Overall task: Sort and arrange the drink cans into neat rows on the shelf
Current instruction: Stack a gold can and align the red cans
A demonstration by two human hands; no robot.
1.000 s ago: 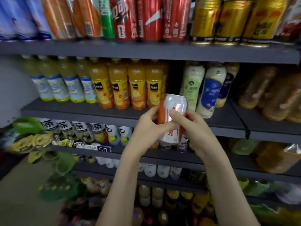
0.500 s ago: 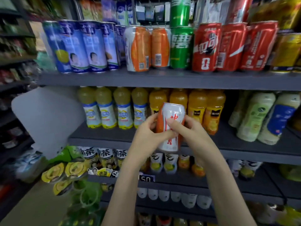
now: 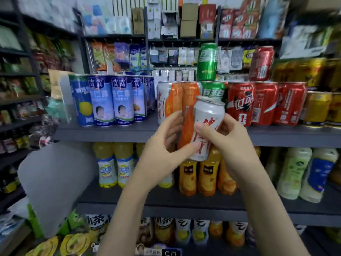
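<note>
On the shelf (image 3: 110, 133), at the left end, blue cans (image 3: 110, 100) stand upright in a row, touching side by side. Just right of them stand two orange cans (image 3: 171, 100), white on one side, also upright at the shelf's front.

The left hand (image 3: 162, 150) is raised in front of the shelf edge. Its thumb presses the lower front of the held can (image 3: 204, 126) and its fingers curl round the can's left side, so it grips the can. The can, orange and white with red lettering, matches the two orange cans behind it. It is held in the air, off the shelf, in front of those cans and tilted so its top leans a little to the right. The right hand (image 3: 227, 143) grips it too, thumb laid across the front and fingers wrapped behind the right side.

Behind the can's top stands a green can (image 3: 212, 91), with a second green one (image 3: 207, 61) stacked on it. Next come three red cans (image 3: 258, 104) in a row, with another red one (image 3: 262, 62) perched above, leaning. Gold cans (image 3: 317, 109) close the row at the right, blurred.

On the shelf below stand bottles, pale yellow ones (image 3: 108, 163) at the left, orange ones (image 3: 206, 174) under the hands and whitish ones (image 3: 302, 172) at the right.
</note>
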